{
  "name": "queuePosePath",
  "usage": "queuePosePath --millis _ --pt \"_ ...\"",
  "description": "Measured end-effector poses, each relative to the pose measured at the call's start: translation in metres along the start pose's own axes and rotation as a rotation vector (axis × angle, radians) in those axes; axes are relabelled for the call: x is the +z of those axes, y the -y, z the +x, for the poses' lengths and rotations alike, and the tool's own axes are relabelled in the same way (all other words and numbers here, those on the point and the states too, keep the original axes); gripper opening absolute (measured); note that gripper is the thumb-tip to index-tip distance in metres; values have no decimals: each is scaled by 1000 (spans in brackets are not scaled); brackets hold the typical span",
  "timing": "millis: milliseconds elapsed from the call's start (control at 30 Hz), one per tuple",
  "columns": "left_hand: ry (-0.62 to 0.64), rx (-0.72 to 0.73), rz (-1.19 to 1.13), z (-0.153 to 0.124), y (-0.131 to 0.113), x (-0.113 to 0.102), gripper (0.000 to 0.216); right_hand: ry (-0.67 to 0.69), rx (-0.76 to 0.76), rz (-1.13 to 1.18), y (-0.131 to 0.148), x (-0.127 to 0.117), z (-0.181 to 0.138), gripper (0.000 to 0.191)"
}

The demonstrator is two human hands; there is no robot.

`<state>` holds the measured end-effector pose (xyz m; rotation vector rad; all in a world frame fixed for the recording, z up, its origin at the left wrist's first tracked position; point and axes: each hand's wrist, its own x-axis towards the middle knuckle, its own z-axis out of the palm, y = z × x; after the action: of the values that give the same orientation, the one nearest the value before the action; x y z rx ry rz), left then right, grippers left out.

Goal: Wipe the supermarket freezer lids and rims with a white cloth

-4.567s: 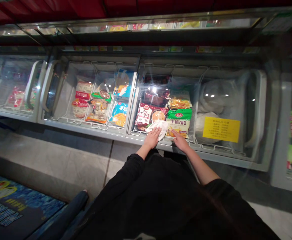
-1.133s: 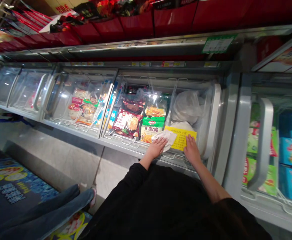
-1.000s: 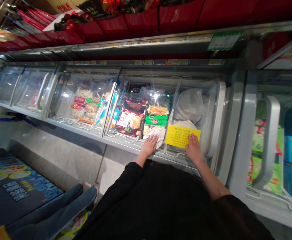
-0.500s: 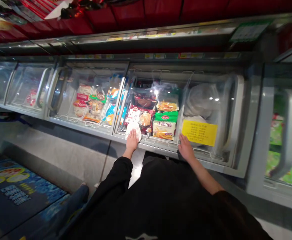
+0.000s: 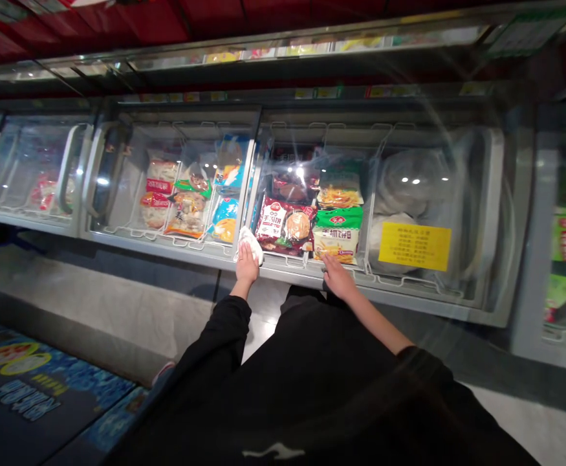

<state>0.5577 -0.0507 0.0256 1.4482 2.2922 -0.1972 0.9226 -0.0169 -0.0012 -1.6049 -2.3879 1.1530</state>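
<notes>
My left hand [image 5: 246,264] presses a white cloth [image 5: 250,246] against the front of the freezer's glass lid [image 5: 285,139], close to the bar between two lids. Its fingers lie over the cloth. My right hand [image 5: 339,277] rests on the freezer's front edge [image 5: 292,275], fingers stretched out and holding nothing. Beneath the glass near that hand is a green and cream food packet [image 5: 337,236]. A dark red packet [image 5: 285,223] lies between the two hands, also under the glass.
A yellow notice [image 5: 414,246] is on the lid to the right. Blue packets [image 5: 225,217] and other frozen food lie in the left section. Dark printed boxes [image 5: 25,395] stand behind me at lower left. A price-tag shelf [image 5: 287,50] runs above the freezer.
My left hand has slid the cloth left along the glass towards the dividing bar. My right hand has moved left along the edge, away from the yellow notice. The camera view has shifted.
</notes>
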Motion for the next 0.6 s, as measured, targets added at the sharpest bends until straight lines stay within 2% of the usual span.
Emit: queuePosePath --millis 100,233,400,600 --pt "-45 -45 -20 -3 -14 9 73 33 10 2 -1 5 -8 78" --pt "-72 -35 -66 -10 -60 24 77 70 16 -5 -14 2 -21 71" --pt "-14 169 -137 -36 -147 49 81 86 13 -10 -43 -14 -36 67" --pt "167 431 -225 -84 -259 88 86 43 29 -6 -96 -40 -77 66"
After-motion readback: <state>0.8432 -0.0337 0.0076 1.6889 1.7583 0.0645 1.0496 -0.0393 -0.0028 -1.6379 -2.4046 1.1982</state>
